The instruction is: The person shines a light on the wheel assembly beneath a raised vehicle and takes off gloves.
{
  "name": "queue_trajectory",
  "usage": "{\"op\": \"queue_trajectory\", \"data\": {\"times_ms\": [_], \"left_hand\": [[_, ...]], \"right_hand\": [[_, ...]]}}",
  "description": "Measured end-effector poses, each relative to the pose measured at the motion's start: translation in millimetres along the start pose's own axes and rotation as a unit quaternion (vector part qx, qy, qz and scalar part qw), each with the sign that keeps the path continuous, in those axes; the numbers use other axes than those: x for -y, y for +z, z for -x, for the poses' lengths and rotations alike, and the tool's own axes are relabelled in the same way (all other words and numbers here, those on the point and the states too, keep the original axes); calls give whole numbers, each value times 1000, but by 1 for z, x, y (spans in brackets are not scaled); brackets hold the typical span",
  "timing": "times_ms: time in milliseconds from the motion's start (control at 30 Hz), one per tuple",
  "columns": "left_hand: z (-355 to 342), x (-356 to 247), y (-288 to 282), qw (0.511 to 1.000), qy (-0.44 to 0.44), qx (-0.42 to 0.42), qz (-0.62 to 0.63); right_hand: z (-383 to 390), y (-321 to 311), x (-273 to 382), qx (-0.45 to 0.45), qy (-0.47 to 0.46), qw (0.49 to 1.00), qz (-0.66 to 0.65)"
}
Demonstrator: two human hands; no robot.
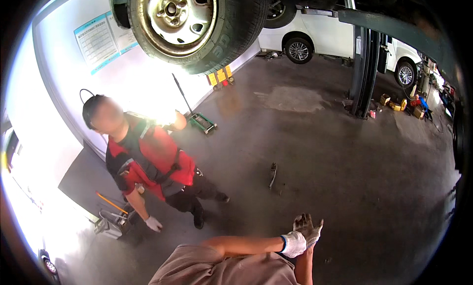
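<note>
Both my hands are close together at the lower middle, in knit work gloves. My left hand (294, 243) reaches across from the left in a white glove with a blue edge. It is closed around the cuff of the glove on my right wrist; its fingertips are hidden. My right hand (309, 228) is raised with its fingers apart, and the glove's palm and fingers are stained dark. Nothing lies in that palm.
Ahead on the floor lies a slim dark metal piece (273, 175). A co-worker in red and black (167, 157) stands at left, near a green floor jack (201, 122). A raised car's wheel (197, 29) hangs overhead; a lift post (364, 73) stands at right.
</note>
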State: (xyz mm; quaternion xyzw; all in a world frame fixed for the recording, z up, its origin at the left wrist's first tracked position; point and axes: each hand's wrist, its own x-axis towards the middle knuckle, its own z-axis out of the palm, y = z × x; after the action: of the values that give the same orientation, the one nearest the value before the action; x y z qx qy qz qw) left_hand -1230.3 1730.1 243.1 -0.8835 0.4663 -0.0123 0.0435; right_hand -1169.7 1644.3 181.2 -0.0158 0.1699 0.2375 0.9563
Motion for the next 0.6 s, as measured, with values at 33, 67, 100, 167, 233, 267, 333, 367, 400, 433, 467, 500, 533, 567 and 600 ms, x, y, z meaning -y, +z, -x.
{"op": "queue_trajectory", "data": {"times_ms": [33, 67, 100, 167, 233, 267, 333, 367, 400, 433, 467, 500, 533, 567, 600], "left_hand": [[0, 2, 7, 1000, 1, -3, 10], [-3, 6, 1, 1000, 13, -5, 8], [-5, 7, -9, 997, 10, 74, 18], [-4, 6, -21, 989, 11, 145, 25], [3, 8, -26, 989, 6, 130, -76], [7, 15, -22, 993, 0, 110, -48], [19, 31, -21, 996, 15, 82, -32], [26, 38, -19, 998, 28, 61, -16], [33, 46, -17, 999, 13, 38, 27], [42, 52, -15, 999, 17, 35, 28], [52, 58, -18, 999, 2, 13, 30], [60, 64, -19, 999, -13, -8, 32], [66, 68, -15, 999, -9, 2, 52], [76, 71, -22, 999, -9, 1, 51], [86, 73, -33, 999, -18, 7, 37]], "right_hand": [[-8, -14, 4, 1, -19, 1000, 4], [-28, -48, 14, 13, -32, 999, 7], [-26, -44, 9, 14, -37, 999, 7], [-26, -31, -2, 14, -136, 982, 132], [-37, -33, 1, 36, -138, 975, 169], [-30, -8, -6, 22, -100, 984, 145], [-34, 15, -18, -4, -38, 995, 89], [-42, 16, -24, -5, -44, 995, 90], [-51, 15, -30, -45, -44, 993, 101], [-60, 13, -36, -85, -43, 989, 111], [-67, 11, -44, -87, -45, 989, 113], [-74, 9, -51, -69, -64, 987, 133], [-80, 7, -58, -50, -84, 983, 154], [-87, 10, -68, -29, -100, 979, 173], [-88, 21, -78, -27, -101, 979, 173]]}}
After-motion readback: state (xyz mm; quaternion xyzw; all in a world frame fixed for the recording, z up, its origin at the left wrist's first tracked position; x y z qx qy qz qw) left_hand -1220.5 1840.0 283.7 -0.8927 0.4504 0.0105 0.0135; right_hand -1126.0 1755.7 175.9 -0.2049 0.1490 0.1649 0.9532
